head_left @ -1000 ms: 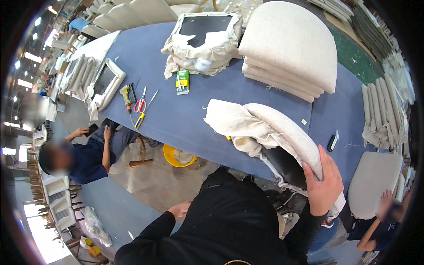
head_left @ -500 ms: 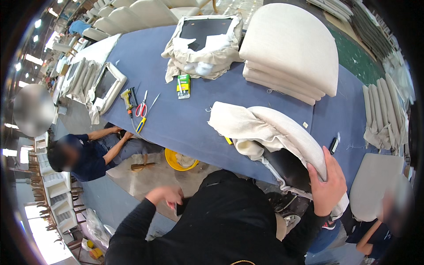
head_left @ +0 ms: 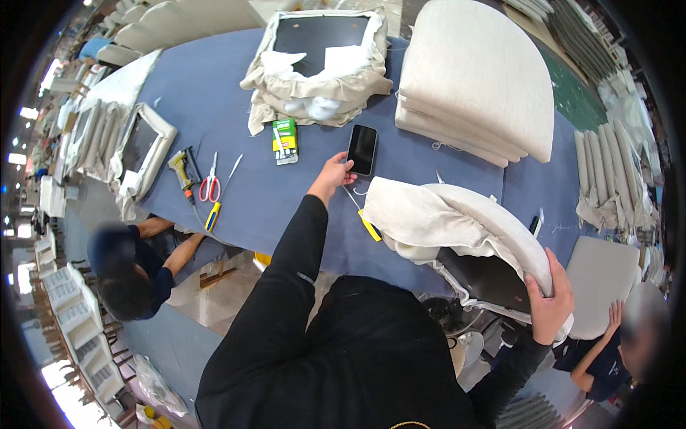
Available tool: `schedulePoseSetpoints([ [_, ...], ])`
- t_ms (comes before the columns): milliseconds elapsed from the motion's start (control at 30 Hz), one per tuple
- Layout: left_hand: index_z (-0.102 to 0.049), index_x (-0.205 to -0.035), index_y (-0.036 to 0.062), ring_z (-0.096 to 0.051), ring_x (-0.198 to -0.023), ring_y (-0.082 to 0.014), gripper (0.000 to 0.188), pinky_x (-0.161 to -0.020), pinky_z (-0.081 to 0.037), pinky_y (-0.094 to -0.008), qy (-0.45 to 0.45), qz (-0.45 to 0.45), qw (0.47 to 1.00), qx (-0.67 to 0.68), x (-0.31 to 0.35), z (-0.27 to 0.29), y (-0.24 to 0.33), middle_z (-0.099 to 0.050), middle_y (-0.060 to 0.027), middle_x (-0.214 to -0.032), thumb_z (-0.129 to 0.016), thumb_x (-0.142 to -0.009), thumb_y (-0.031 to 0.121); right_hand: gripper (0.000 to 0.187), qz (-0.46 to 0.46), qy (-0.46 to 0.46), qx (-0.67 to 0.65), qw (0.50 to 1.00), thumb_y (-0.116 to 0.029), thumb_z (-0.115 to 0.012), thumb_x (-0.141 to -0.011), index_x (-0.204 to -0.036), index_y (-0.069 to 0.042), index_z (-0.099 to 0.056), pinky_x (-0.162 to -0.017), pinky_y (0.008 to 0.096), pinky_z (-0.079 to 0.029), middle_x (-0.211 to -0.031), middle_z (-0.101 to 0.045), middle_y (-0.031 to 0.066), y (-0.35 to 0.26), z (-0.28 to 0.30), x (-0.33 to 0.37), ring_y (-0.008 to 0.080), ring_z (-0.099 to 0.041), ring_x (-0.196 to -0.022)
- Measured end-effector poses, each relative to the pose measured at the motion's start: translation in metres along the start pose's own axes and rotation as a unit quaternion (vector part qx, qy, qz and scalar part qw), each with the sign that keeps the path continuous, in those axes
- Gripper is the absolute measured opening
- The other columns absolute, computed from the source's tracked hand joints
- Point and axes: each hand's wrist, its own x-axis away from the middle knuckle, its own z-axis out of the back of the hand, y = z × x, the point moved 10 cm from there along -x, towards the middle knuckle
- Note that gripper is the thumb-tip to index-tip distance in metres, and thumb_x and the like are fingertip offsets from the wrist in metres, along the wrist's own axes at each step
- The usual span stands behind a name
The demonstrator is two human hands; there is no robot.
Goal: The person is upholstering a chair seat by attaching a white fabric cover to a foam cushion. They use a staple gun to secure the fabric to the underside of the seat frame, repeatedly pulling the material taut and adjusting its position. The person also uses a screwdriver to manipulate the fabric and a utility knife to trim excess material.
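My left hand (head_left: 333, 176) reaches forward over the table and pinches the lower left edge of a black smartphone (head_left: 363, 149), its dark screen facing up. I cannot tell whether the phone lies fully on the cloth. My right hand (head_left: 550, 299) is closed round the right end of a curved, beige-covered chair cushion (head_left: 493, 222), tilted at the table's near edge. Loose fabric hangs over its left part, and its dark underside shows. A yellow-handled screwdriver (head_left: 370, 226) lies partly beside the cushion's left end, below the phone.
Blue cloth covers the table (head_left: 321, 207). Stacked beige cushions (head_left: 475, 79) stand far right of the phone; a partly covered seat (head_left: 321, 71) and a green box (head_left: 284, 141) are left. Scissors (head_left: 210, 187) lie beside a staple gun (head_left: 184, 173). Co-workers (head_left: 136, 264) sit on both sides.
My left hand has swung from beside my body up to the table, bringing the phone there. The right hand keeps hold of the cushion. The whole view has shifted slightly.
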Motion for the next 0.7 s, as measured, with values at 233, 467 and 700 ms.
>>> schedulePoseSetpoints([
  [233,-0.075,-0.108,0.0050,-0.079,-0.061,-0.0189,0.029,-0.048,-0.053,-0.0308,0.062,-0.003,0.968,-0.242,-0.032,-0.008,0.016,-0.079,-0.0068,-0.087,-0.078,-0.104,0.034,0.072,-0.008,0.004,0.042,0.999,-0.014,-0.090,-0.066,-0.137,-0.007,-0.077,-0.107,0.0455,-0.056,-0.127,-0.079,0.0183,0.004,0.000,0.017,0.0380,-0.076,-0.117],
  [467,-0.079,-0.130,0.0055,-0.081,-0.084,-0.0304,0.042,-0.068,-0.058,-0.0427,0.181,-0.149,0.897,-0.374,-0.011,0.009,0.047,-0.081,-0.0120,-0.098,-0.069,-0.106,0.038,0.076,-0.021,-0.008,0.086,0.996,-0.007,-0.085,-0.060,-0.136,-0.005,-0.077,-0.106,0.0454,-0.057,-0.126,-0.079,0.0202,-0.009,-0.001,0.017,0.0397,-0.076,-0.115],
  [700,-0.079,-0.133,0.0089,-0.070,-0.118,-0.0367,0.048,-0.104,-0.054,-0.0485,0.155,-0.273,0.825,-0.469,0.007,0.012,0.047,-0.077,-0.0136,-0.122,-0.083,-0.092,0.033,0.073,-0.034,-0.017,0.108,0.993,-0.009,-0.082,-0.065,-0.137,-0.005,-0.076,-0.107,0.0461,-0.056,-0.127,-0.078,0.0209,-0.015,-0.007,-0.001,0.0407,-0.076,-0.116],
])
